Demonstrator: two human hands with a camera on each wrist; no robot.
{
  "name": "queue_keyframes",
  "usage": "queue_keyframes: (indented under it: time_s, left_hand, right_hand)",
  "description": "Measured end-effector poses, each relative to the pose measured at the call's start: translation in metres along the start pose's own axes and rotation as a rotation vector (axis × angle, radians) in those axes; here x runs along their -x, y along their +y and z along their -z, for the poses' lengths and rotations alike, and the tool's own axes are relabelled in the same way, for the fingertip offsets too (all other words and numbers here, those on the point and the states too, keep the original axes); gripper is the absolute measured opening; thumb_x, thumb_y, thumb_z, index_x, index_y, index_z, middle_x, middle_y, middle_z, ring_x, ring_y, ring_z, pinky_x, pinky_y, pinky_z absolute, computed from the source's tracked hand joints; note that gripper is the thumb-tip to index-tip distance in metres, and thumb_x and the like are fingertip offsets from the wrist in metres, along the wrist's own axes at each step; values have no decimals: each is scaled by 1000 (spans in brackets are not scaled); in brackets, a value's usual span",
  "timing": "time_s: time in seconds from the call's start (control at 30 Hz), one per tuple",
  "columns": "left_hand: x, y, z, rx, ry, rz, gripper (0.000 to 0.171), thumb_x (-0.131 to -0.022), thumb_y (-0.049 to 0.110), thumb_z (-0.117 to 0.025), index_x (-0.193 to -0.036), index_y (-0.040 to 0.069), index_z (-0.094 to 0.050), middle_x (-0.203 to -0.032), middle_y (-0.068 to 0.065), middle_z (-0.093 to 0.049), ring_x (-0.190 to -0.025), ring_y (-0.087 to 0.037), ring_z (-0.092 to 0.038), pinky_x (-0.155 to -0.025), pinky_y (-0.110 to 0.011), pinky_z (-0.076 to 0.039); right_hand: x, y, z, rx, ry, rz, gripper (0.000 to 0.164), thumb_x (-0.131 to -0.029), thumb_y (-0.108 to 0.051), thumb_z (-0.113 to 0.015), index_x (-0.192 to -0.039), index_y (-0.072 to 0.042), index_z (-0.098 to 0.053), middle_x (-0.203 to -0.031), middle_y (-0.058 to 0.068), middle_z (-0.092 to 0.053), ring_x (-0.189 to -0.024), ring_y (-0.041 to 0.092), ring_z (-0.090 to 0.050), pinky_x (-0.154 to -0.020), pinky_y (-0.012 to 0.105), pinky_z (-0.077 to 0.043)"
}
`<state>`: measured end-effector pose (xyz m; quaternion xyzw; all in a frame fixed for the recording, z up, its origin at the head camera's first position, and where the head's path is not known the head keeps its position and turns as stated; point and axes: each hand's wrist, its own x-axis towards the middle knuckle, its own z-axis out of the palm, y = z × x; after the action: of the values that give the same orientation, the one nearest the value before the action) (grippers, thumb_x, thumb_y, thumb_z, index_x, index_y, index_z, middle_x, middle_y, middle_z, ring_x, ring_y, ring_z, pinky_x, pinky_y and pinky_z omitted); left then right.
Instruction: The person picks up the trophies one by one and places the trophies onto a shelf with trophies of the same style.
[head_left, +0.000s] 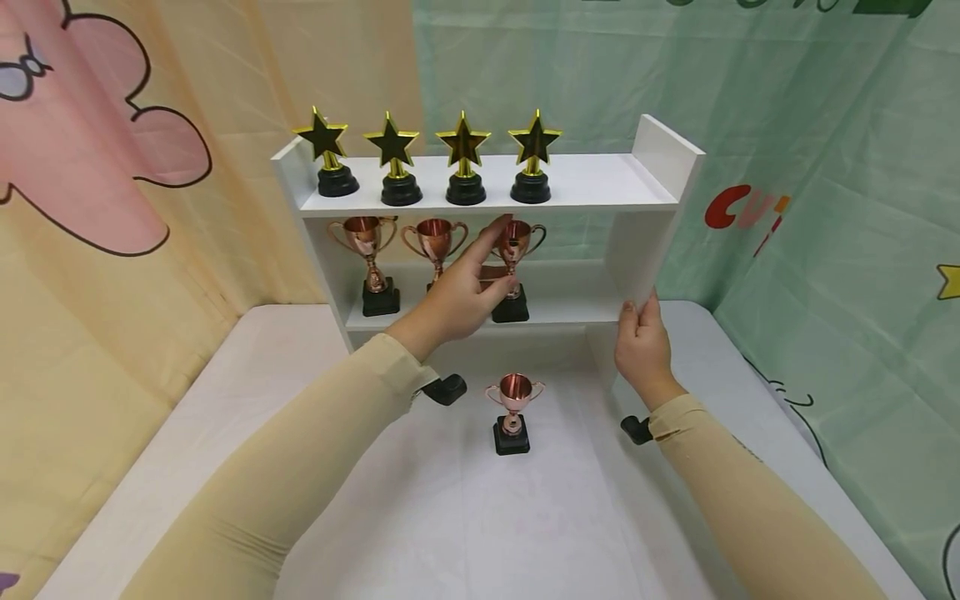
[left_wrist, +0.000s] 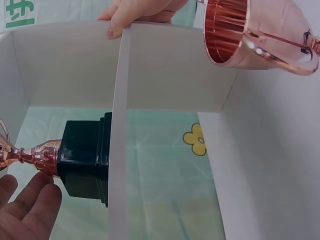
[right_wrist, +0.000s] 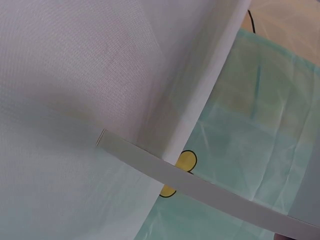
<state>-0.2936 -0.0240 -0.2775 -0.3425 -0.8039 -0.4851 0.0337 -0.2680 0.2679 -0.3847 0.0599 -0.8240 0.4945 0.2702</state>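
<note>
A white shelf unit point(head_left: 637, 242) stands in front of me. My left hand point(head_left: 457, 292) holds a copper-coloured trophy cup point(head_left: 514, 242) with a black base near the front of the middle shelf. Its thumb lies across the stem, and a finger reaches up to the rim. In the left wrist view, this cup's base point(left_wrist: 85, 160) sits against the shelf board, fingertips point(left_wrist: 42, 182) at the stem. My right hand point(head_left: 645, 346) grips the unit's right side panel, thumb in front. On the white surface below stands another copper trophy cup point(head_left: 513, 408), upright.
Several gold star trophies point(head_left: 463, 158) with black bases line the top shelf. Two more copper cups stand left on the middle shelf: one at the far left point(head_left: 371, 258), the other point(head_left: 435, 240) partly hidden by my left hand. Printed curtains point(head_left: 825, 208) surround the white table point(head_left: 225, 400).
</note>
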Motion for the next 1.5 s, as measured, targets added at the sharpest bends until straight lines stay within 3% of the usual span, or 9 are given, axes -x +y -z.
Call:
queue_keyframes:
  time_s: [0.33, 0.9, 1.17, 1.5]
  left_hand:
    - [5, -3, 0, 30, -12, -38, 79, -109, 15, -57, -171, 32, -12, -174, 2, -25, -138, -29, -61, -107, -36, -55]
    - [21, -4, 4, 8, -21, -20, 81, -107, 15, -60, -171, 31, -11, -177, 1, -17, -139, -32, -60, -111, -39, -52]
    - [36, -4, 7, -17, -11, -26, 82, -107, 16, -61, -170, 37, -12, -177, 2, -17, -142, -34, -57, -114, -41, -50]
    - [65, -6, 13, -159, 23, -58, 75, -107, 23, -63, -170, 26, -22, -169, -8, -33, -148, -33, -49, -117, -50, -46]
  right_hand:
    - [1, -1, 0, 12, 3, -15, 55, -115, -26, -33, -169, -17, -21, -167, 18, -39, -155, 35, -36, -124, 60, -31]
    - [0, -1, 0, -3, 1, -18, 55, -115, -24, -32, -169, -16, -21, -166, 18, -40, -155, 33, -36, -124, 57, -31]
    - [1, 0, 0, -1, 1, -18, 56, -115, -25, -32, -169, -18, -19, -167, 17, -38, -156, 32, -35, -125, 57, -31]
    - [1, 0, -1, 0, 7, -14, 56, -115, -24, -32, -169, -18, -20, -167, 15, -39, -152, 27, -38, -123, 56, -33]
